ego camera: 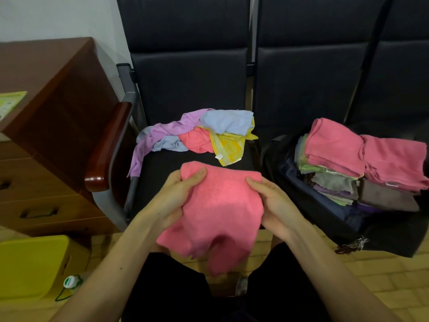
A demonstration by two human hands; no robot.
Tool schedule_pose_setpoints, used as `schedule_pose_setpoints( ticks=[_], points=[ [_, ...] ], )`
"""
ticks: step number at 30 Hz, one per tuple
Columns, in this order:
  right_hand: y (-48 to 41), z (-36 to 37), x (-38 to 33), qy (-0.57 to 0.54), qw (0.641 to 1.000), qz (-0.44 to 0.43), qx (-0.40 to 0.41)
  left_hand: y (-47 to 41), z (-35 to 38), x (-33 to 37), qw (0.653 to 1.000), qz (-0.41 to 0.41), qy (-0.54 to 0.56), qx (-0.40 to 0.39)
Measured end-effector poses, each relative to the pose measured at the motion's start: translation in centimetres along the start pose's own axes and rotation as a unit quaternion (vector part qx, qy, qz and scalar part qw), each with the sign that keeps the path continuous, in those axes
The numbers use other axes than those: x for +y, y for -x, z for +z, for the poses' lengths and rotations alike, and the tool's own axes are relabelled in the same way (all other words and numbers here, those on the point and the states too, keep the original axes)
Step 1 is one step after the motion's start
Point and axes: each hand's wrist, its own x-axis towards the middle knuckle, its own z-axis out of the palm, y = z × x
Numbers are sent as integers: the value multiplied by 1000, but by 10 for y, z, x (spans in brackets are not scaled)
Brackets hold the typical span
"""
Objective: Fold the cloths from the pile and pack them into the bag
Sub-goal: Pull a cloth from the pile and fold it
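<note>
Bench (192, 89): row of dark padded seats w/ backs along the wall, wood-capped armrest (109, 145) at its left end. Brown cabinet (53, 108) stands left of the bench, drawers on the front, a green paper (10, 104) on its top edge. Yellow box (32, 268) on the tiled floor below the cabinet, a white-green cap w/ green cord (70, 282) just beside it.

Bag (325, 212): dark, lying open on the right seat, reaching past the front edge. It holds a stack (336, 180) of folded cloths in green, grey, purple, brown, w/ folded pink ones (371, 154) on top.

Pile (197, 133): loose cloths at the middle of the left seat, toward the back; lilac, pale blue, pink, yellow, one lilac end drooping over the seat's left edge.

Pink cloth (220, 210): held in the air in front of the left seat's front edge, above the person's lap, lower part hanging crumpled.

Left hand (176, 196) grips the cloth's top left corner, thumb on top, fingers curled under the fabric. Right hand (276, 205) pinches the top right edge, thumb pressed on the front, other fingers behind and hidden.
</note>
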Motion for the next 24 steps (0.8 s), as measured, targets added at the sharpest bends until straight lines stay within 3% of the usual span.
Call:
schedule_pose_setpoints(
  ticks=[5,9,15,20,22,24],
  points=[
    [0,6,-10,50,995,-86,9,-3,-5,0,1000,4,-12,26],
    [2,8,-6,132,989,-65,-24,-6,-14,2,999,5,-39,11],
    [-1,9,-26,303,936,-176,38,-7,-26,9,985,-19,-169,-34],
    [-10,12,-34,361,907,-215,33,-10,-25,18,994,25,-77,71],
    [-12,13,-35,382,895,-228,37,-11,-25,19,988,52,-73,124],
    [-14,16,-37,407,877,-253,36,-11,-27,20,984,86,-94,124]
  ],
)
